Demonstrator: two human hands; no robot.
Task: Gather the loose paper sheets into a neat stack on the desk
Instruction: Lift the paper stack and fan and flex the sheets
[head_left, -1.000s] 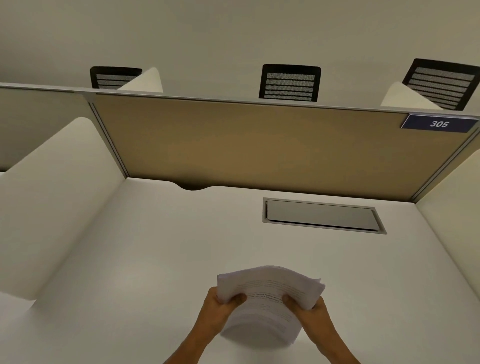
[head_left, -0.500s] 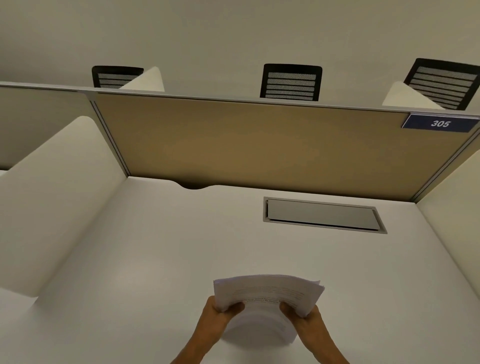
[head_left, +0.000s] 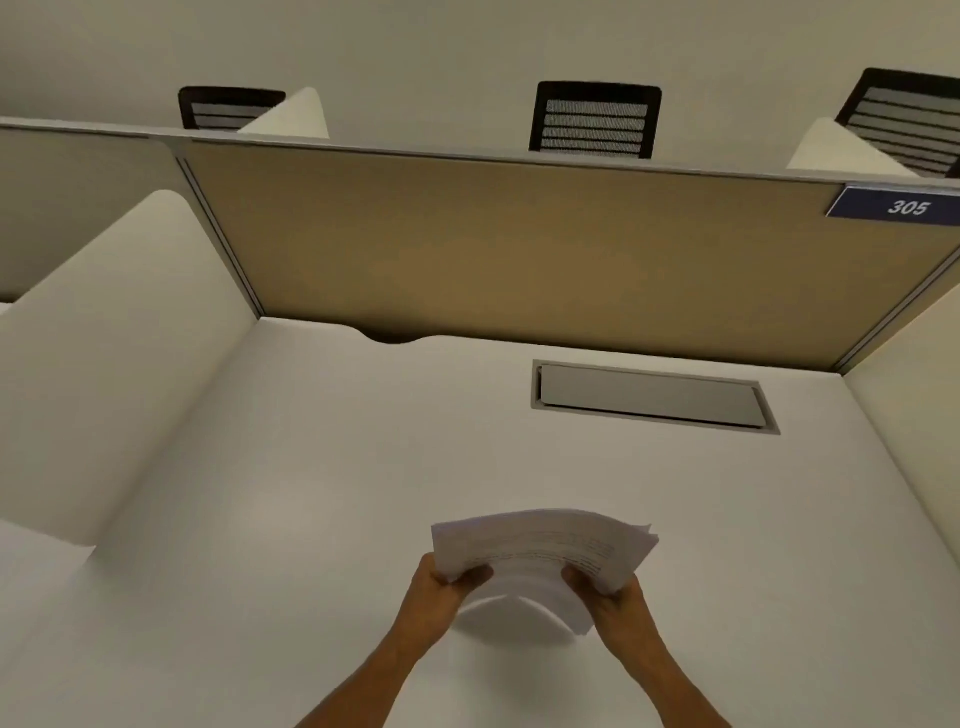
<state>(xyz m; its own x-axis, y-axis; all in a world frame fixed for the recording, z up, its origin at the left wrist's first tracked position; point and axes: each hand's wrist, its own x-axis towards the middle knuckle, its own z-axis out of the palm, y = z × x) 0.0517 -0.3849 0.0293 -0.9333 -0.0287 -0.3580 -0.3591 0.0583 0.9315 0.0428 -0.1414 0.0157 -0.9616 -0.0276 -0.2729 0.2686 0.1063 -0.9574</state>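
Since a second ago we have drawn the sheets (head_left: 540, 551) slightly nearer and lower in view; our hold on them is unchanged and nothing else on the desk (head_left: 311, 493) has shifted.

Item, left hand (head_left: 441, 587): thumb curled over the top of the bundle at its left near corner, pinching it; the fingers beneath are hidden.

Item, right hand (head_left: 613, 597): the same pinch on the right near corner, thumb on top.

Item, sheets: one thick bundle held between the two hands and lifted off the desk, its shadow on the surface below. The far edge rises beyond our thumbs and fans unevenly at the right corner; the near edge sags in a curve between the wrists. Printed lines show on the top page.

Step in hand, as we judge it: squaring the gathered bundle, with gathering seemingly done, as no stray pages show. Our next move calls for tapping an edge on the desk to level the fanned corner, then laying the stack flat.

Item, hatch (head_left: 649, 397): flush grey lid, well beyond the bundle.

Item, partition (head_left: 519, 249): tan, with a plate (head_left: 904, 207) reading 305.

Item, chairs (head_left: 595, 120): three black backs behind.
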